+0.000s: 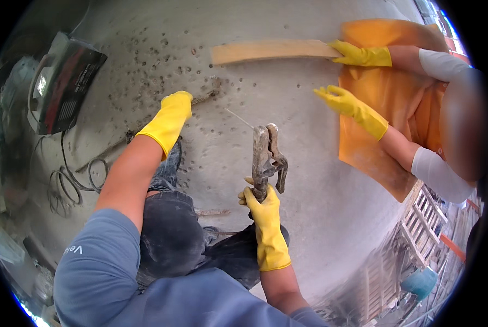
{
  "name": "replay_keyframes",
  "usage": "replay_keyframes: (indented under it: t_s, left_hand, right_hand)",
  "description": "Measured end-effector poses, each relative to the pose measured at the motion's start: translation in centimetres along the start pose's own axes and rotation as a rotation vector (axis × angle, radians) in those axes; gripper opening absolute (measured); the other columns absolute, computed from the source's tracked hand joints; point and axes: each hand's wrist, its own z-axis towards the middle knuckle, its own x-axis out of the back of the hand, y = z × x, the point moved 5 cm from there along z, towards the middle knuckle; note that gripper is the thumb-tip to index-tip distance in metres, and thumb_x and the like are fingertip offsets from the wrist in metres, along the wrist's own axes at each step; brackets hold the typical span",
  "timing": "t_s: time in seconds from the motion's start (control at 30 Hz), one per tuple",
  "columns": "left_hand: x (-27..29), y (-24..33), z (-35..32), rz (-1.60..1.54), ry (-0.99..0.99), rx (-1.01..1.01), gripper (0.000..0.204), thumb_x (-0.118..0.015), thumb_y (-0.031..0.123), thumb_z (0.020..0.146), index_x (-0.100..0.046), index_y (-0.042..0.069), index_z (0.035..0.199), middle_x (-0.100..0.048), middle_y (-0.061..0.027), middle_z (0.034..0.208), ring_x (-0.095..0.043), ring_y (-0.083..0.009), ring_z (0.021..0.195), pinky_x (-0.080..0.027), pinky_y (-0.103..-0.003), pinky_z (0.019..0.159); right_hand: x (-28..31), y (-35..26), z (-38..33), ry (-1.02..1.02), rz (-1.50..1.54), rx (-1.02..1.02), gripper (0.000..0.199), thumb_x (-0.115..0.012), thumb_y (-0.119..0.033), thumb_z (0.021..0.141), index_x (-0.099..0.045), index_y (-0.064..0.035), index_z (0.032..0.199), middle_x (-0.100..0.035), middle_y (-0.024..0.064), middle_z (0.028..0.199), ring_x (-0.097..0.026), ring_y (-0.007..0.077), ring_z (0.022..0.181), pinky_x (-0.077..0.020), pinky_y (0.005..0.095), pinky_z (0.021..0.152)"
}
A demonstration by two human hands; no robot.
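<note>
My right hand [262,204], in a yellow rubber glove, is wrapped round the handle of a worn, grey-brown welding electrode holder [261,158]. Its jaws point away from me, and a thin welding rod [238,118] sticks out from the tip toward the upper left. My left hand [176,109], gloved in the same yellow, is closed with its fingers mostly turned from view. It appears to grip a dark, rusty metal bar [205,98], which shows on both sides of the glove, low over the concrete floor [309,141].
At right, a co-worker's yellow-gloved hand [358,54] holds a wooden board [276,50]; the other glove [353,106] is open. An orange sheet [364,141] hangs there. A black-and-red box-shaped machine [72,87] and coiled cable [64,182] lie left. Wooden pallets [418,229] and a teal bucket [420,282] stand lower right.
</note>
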Motion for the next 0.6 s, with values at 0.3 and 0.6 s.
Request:
replay_keyframes:
  t_s: [0.3, 0.6]
  left_hand:
    - [5.1, 6.7, 3.6, -0.175, 0.017, 0.115, 0.055, -0.079, 0.053, 0.093, -0.076, 0.005, 0.119, -0.076, -0.0196, 0.127, -0.070, -0.0413, 0.122, -0.056, -0.052, 0.099]
    - [3.2, 9.9, 4.3, 0.002, 0.043, -0.212, 0.027, -0.084, 0.033, 0.091, -0.080, 0.011, 0.105, -0.080, -0.0158, 0.108, -0.075, -0.0406, 0.108, -0.059, -0.052, 0.093]
  right_hand:
    - [0.8, 0.1, -0.1, 0.038, 0.013, -0.014, 0.033, -0.074, -0.007, 0.103, -0.068, 0.0060, 0.132, -0.077, 0.0129, 0.096, -0.075, 0.0169, 0.083, -0.0634, 0.0315, 0.078]
    - [1.4, 1.9, 0.0, 0.064, 0.070, -0.007, 0.033, -0.076, -0.007, 0.102, -0.070, 0.0042, 0.132, -0.078, 0.0107, 0.094, -0.076, 0.0155, 0.083, -0.0631, 0.0306, 0.077]
